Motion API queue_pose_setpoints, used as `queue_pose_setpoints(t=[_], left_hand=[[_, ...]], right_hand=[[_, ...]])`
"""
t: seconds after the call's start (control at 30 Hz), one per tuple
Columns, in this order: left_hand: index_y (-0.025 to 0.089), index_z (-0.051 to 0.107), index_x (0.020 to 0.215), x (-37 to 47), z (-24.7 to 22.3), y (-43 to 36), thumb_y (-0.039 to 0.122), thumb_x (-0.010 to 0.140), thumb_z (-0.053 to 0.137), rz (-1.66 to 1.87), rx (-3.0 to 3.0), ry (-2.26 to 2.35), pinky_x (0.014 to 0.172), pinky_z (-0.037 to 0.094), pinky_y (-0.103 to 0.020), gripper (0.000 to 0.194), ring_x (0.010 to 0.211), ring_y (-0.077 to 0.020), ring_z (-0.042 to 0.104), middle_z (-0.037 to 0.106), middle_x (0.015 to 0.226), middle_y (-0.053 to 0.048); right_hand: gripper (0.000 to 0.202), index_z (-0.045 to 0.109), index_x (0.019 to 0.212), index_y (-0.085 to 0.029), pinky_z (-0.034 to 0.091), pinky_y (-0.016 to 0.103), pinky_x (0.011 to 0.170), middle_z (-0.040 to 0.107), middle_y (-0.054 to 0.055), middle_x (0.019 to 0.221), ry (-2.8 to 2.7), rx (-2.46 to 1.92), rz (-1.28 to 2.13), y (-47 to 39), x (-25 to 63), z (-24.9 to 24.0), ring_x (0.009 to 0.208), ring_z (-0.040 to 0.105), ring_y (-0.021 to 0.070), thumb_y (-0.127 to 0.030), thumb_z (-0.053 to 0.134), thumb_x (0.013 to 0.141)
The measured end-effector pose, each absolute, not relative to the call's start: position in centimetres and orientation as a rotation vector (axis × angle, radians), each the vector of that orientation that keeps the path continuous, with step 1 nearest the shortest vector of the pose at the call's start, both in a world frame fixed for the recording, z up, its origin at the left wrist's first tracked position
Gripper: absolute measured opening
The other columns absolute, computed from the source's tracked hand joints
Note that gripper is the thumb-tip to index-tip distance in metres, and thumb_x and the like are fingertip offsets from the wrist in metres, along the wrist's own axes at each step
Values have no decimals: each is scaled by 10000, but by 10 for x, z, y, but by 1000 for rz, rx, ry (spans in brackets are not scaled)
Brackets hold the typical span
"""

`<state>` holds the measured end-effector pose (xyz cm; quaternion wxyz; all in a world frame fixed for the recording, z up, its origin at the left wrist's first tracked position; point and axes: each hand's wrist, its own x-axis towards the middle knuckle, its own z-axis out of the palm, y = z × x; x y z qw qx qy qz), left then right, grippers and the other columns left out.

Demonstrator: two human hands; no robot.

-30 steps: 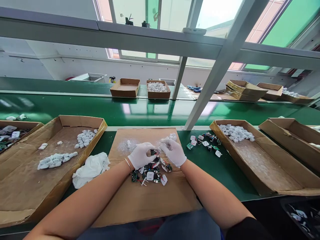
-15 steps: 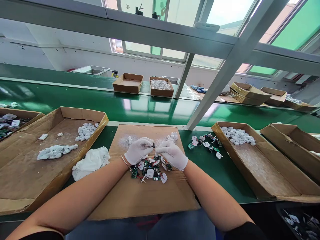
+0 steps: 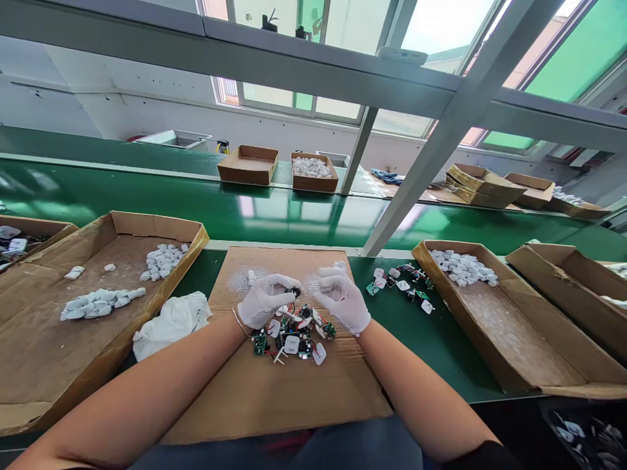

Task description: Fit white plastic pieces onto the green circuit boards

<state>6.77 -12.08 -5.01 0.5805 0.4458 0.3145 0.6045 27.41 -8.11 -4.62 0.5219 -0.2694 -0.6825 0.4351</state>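
My left hand (image 3: 264, 301), in a white glove, is closed on a small black electronic part (image 3: 294, 292) held between thumb and fingertips. Across from it, my gloved right hand (image 3: 344, 303) has its fingers curled toward the thumb; whatever they may hold is hidden. Just behind the right fingers, a few white putty-like lumps (image 3: 339, 266) are partly covered. Below both hands lies a pile of small circuit boards (image 3: 292, 344) with wires and white square pieces, on a cardboard sheet (image 3: 274, 398). A small white lump (image 3: 251, 277) sits beyond my left hand.
A large cardboard tray (image 3: 34, 352) with white lumps stands at left, beside a crumpled white cloth (image 3: 172, 324). More circuit boards (image 3: 402, 284) lie on the green bench at right, next to another cardboard tray (image 3: 519, 339). A slanted metal post (image 3: 416, 186) rises behind the sheet.
My hands have moved apart. The right one has shifted slightly right with its fingers more curled, while the left keeps the black part, which now shows more clearly.
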Motion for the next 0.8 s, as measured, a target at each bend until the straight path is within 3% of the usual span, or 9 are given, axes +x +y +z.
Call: queue_pose_setpoints(t=[0.1, 0.27, 0.5, 0.6, 0.73, 0.8], left_hand=[[136, 664, 756, 66, -51, -117, 111, 598, 829, 1405, 1088, 768, 750, 555, -284, 231, 831, -168, 689, 751, 891, -65], [129, 669, 752, 64, -55, -111, 163, 595, 833, 1345, 1096, 959, 724, 557, -268, 230, 804, -158, 678, 738, 871, -59], [124, 676, 816, 80, -61, -124, 172, 578, 855, 975, 1052, 838, 674, 536, -251, 301, 742, -137, 648, 688, 805, -27], [129, 673, 830, 81, -60, -126, 158, 567, 865, 1054, 1019, 826, 754, 536, -266, 327, 810, -147, 653, 693, 856, -33], [168, 633, 1015, 80, -60, -123, 150, 594, 856, 1265, 998, 879, 874, 527, -313, 477, 937, -170, 656, 698, 981, -50], [170, 623, 1024, 80, -60, -122, 160, 619, 843, 1294, 1051, 936, 864, 535, -310, 461, 941, -174, 658, 698, 991, -57]], right_hand=[[243, 574, 820, -215, 526, 395, 897, 669, 59, 933, -1491, -721, 1225, -82, 268, -49, 954, 641, 203, -318, 767, 713], [482, 565, 1076, -209, 562, 396, 829, 713, 64, 915, -1358, -800, 1542, -78, 262, -56, 882, 679, 205, -360, 789, 676], [346, 698, 921, -159, 555, 383, 827, 725, 103, 935, -1577, -952, 1400, -70, 266, -62, 876, 682, 233, -398, 783, 686], [308, 711, 909, -167, 568, 382, 818, 728, 94, 923, -1581, -906, 1424, -73, 267, -59, 868, 685, 229, -402, 764, 716], [318, 705, 1004, -199, 538, 394, 926, 691, 97, 1080, -1627, -762, 1389, -76, 267, -58, 1032, 649, 237, -371, 758, 742], [319, 700, 1026, -199, 569, 386, 857, 710, 89, 1003, -1627, -809, 1401, -77, 267, -60, 953, 676, 230, -371, 743, 760]])
